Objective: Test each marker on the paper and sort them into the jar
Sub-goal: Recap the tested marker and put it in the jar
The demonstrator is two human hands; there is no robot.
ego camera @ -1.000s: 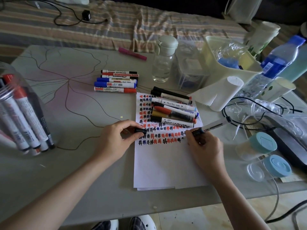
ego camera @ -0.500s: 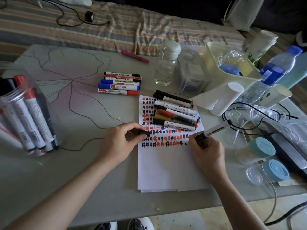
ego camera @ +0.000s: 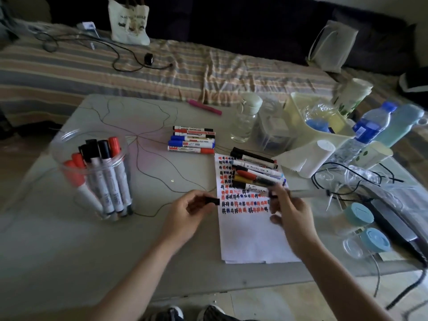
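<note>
Grey surface (ego camera: 69,251) carries the paper (ego camera: 250,237); above it the left hand (ego camera: 187,216) pinches a black cap (ego camera: 212,201), the right hand (ego camera: 289,212) grips a motion-blurred marker (ego camera: 305,193), tip indistinct.

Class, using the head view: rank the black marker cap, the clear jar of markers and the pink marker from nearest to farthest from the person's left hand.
1. Black marker cap: pinched in the left hand.
2. Clear jar: to the hand's left.
3. Pink marker: at the table's far edge.
</note>
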